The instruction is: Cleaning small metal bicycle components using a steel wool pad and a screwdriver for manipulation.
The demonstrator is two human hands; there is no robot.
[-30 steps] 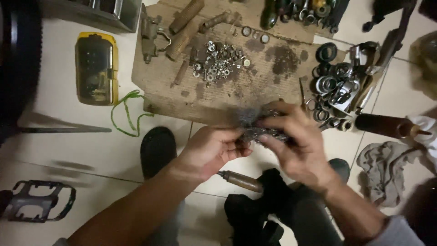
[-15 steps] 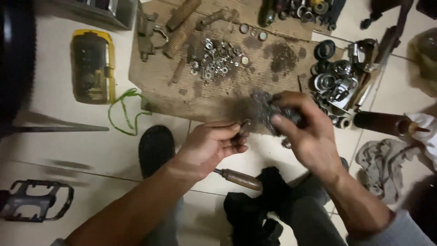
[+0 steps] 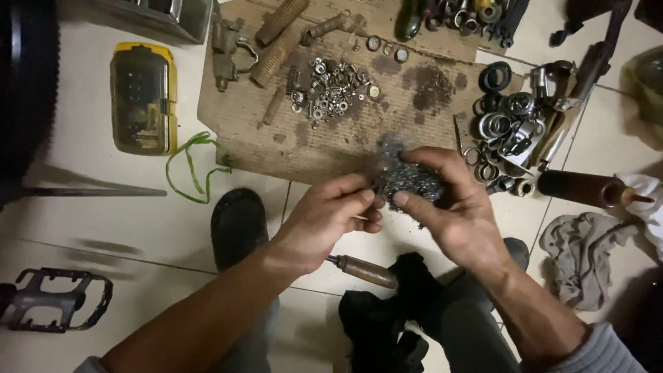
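My right hand (image 3: 459,207) grips a wad of grey steel wool (image 3: 409,181) just in front of a greasy cardboard sheet (image 3: 276,131) laid on the tiled floor. My left hand (image 3: 330,215) pinches something small against the wad's left side; the pinched part is hidden by my fingers. A pile of small nuts and washers (image 3: 328,90) lies on the cardboard beyond my hands.
A heap of bearing rings and metal parts (image 3: 511,131) lies at the right, with a brown-handled tool (image 3: 587,188) and grey rag (image 3: 583,252). A yellow case (image 3: 143,97), green cord (image 3: 193,166), bike pedal (image 3: 59,297), black shoe (image 3: 238,224) and wooden-handled tool (image 3: 362,271) surround me.
My right hand lifted the steel wool away to the right, then brought it back to meet my left hand. Both hands are together on it again.
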